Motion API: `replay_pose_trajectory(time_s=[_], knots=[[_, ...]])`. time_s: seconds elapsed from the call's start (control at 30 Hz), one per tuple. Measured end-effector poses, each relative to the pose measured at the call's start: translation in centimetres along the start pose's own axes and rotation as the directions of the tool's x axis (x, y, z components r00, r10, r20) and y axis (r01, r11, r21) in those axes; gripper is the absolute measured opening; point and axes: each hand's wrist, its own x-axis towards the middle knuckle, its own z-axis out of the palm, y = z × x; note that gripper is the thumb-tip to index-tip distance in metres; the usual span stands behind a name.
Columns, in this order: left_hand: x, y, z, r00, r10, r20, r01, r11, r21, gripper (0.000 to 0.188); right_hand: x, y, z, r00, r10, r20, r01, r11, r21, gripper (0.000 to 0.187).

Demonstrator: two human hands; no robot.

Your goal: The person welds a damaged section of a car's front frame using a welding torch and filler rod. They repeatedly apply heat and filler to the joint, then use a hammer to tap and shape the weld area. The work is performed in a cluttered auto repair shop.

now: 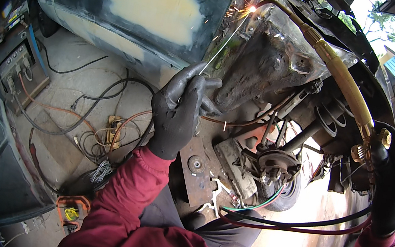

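My left hand, in a black glove, pinches a thin filler rod. The rod slants up to a bright glowing spot on the metal seam, where orange sparks fly. At the right, my black-gloved right hand is wrapped round the valve end of a brass gas welding torch. The torch's bent tip meets the same spot from the right. Below the spot lies the worn, dark inner fender of a car. To its left stands a green body panel with a cream filler patch.
A coil spring strut and brake disc hub sit below the fender. Black and red hoses hang from the torch across my knee. A welding machine stands left, with cables over the floor. A tape measure lies lower left.
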Motion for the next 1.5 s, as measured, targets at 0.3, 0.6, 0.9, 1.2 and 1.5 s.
replay_pose_trajectory(time_s=[0.3,0.6,0.9,1.2,1.5], knots=[[-3.5,0.6,-1.6,0.995,-0.088,-0.046,0.090,0.995,0.047,0.043,-1.9,0.2,0.7,0.984,0.084,0.158,-0.113,0.977,0.181,0.043],[-14.7,-0.2,-2.8,0.925,-0.378,-0.038,0.378,0.906,0.188,0.052,-14.8,6.4,9.3,0.873,0.320,0.369,-0.481,0.695,0.535,0.038],[-21.4,-1.1,-0.8,0.617,-0.761,0.200,0.693,0.646,0.319,0.045,-26.6,7.7,16.9,0.778,0.444,0.445,-0.603,0.324,0.729,0.037],[-22.2,-0.7,2.7,0.431,-0.838,0.334,0.789,0.530,0.312,0.062,-29.3,7.0,14.9,0.783,0.409,0.469,-0.606,0.330,0.724,0.040],[-23.6,1.2,4.3,0.521,-0.840,0.152,0.797,0.543,0.264,0.045,-30.3,7.9,15.2,0.878,0.167,0.449,-0.443,0.639,0.628,0.071]])
